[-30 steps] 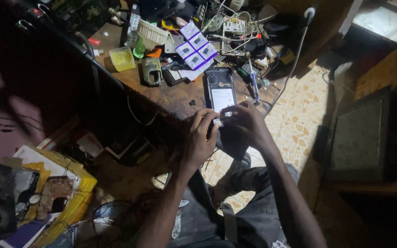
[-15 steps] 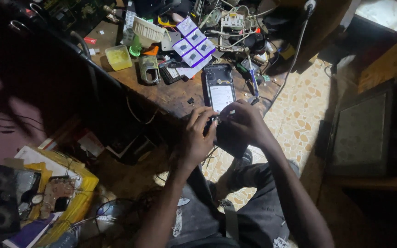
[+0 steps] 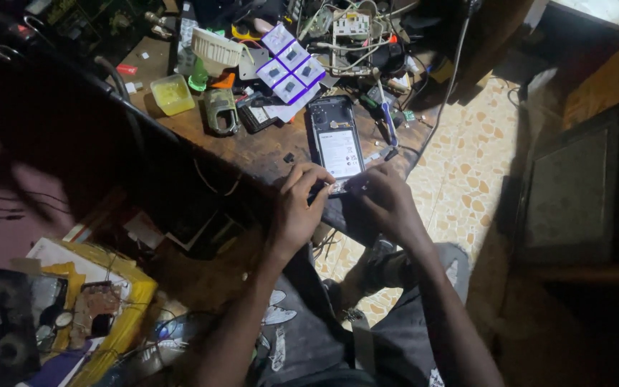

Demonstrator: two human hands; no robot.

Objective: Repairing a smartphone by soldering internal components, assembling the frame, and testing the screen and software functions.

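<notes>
Opened phone [image 3: 334, 140], back cover off, flat at the near edge of a cluttered wooden workbench [image 3: 252, 147].

Likely light, stiff and fragile, with exposed parts; best gripped by its side edges. Left hand [image 3: 296, 208] and right hand [image 3: 388, 201] meet at its lower end, wrists raised, fingertips pinched narrowly on something small there; what exactly cannot be told. Nearby: purple-and-white packets [image 3: 291, 68], yellow tub [image 3: 172, 94], blue-handled screwdriver [image 3: 388, 129].

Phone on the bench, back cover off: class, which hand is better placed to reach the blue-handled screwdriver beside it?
Probably the right hand. The screwdriver lies just right of the phone, directly beyond that hand. The left hand would have to cross over the phone.
</notes>
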